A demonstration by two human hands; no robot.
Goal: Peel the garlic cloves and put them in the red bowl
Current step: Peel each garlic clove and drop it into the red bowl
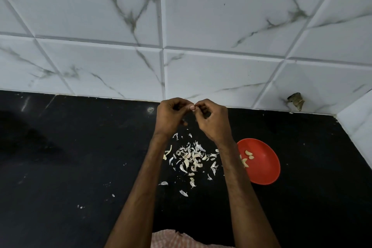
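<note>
Here both hands are raised together over the black counter (pixel 80 147), close to the foot of the white marble-patterned wall tiles (pixel 120 26). The left hand (pixel 171 116) and the right hand (pixel 212 122) have their fingers curled inward, and their fingertips meet around a small pale garlic clove (pixel 192 107), which is pinched between them and mostly hidden. Below the hands, between the two forearms, a loose scatter of dry garlic skins (pixel 191 159) lies on the counter, with a few stray flakes nearer the person. The red bowl (pixel 267 167) sits on the counter just to the right of the right forearm, which covers its left edge. Several peeled cloves (pixel 249 154) lie inside it. A strip of checked cloth (pixel 171 240) shows at the bottom edge.
</note>
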